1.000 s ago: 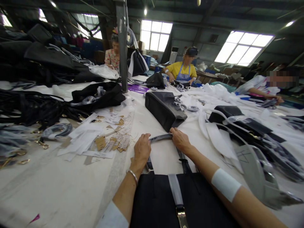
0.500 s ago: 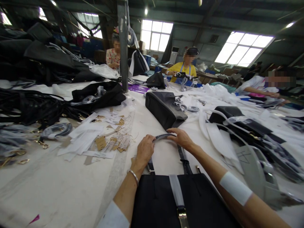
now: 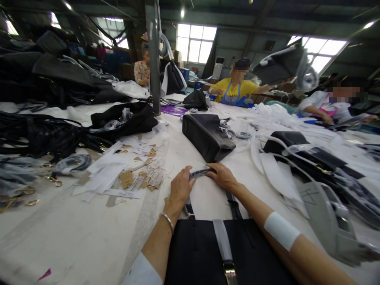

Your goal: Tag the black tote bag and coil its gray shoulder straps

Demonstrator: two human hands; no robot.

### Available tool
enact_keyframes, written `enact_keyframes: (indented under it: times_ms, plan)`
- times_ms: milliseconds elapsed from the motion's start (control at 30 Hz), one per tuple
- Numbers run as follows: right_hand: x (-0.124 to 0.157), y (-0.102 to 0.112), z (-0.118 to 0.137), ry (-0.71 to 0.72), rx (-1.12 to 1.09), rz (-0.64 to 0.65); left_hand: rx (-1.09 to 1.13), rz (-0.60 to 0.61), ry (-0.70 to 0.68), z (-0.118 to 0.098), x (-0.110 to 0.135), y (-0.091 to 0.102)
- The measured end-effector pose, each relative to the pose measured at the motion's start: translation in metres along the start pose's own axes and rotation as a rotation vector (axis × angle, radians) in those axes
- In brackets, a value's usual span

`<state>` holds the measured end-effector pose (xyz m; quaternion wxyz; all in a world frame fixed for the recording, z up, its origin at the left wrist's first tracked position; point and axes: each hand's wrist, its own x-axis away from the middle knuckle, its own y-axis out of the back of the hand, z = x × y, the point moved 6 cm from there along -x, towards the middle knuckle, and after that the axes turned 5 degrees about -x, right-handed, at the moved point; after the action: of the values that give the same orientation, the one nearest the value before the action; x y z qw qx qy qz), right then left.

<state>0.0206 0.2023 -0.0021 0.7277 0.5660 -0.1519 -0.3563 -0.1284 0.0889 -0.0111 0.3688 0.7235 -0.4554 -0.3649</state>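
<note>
A black handbag (image 3: 198, 249) lies in front of me, with a pale wrapped strap and gold buckle (image 3: 230, 273) down its middle. Its handle (image 3: 199, 173) arches away from me and is covered in clear plastic. My left hand (image 3: 180, 186) is closed around the handle's left side. At the top of the arch, my right hand (image 3: 222, 177) pinches the same handle, close to the left hand. Just beyond my hands, a second black bag (image 3: 204, 136) lies on its side.
Paper tags (image 3: 127, 179) and white slips (image 3: 103, 168) lie to the left, near piled black straps (image 3: 38, 132). White padding (image 3: 280, 178) and another black bag (image 3: 286, 142) are on the right. A metal post (image 3: 153, 59) stands behind. Several co-workers sit around the table; one in yellow (image 3: 249, 85) holds a bag up.
My right hand has slid left along the handle, nearer my left hand, and its fingers have closed in. Across the table, the co-worker in yellow has swung a dark bag up to the right.
</note>
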Motion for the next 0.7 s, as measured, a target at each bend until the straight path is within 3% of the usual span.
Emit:
enact_keyframes:
  times_ms: [333,533,633,700]
  plan:
    - [0.004,-0.008,0.005,0.048,0.136,0.046,-0.21,0.055,-0.083,-0.004,0.0,0.002]
    - [0.01,-0.006,0.002,0.023,0.182,0.045,-0.305,0.176,-0.06,-0.006,0.01,0.007]
    - [0.012,-0.002,-0.001,-0.01,0.19,0.051,-0.407,0.262,-0.108,-0.017,0.012,0.012]
    - [0.015,0.001,-0.003,-0.024,0.188,0.071,-0.489,0.247,-0.188,-0.032,0.007,0.015]
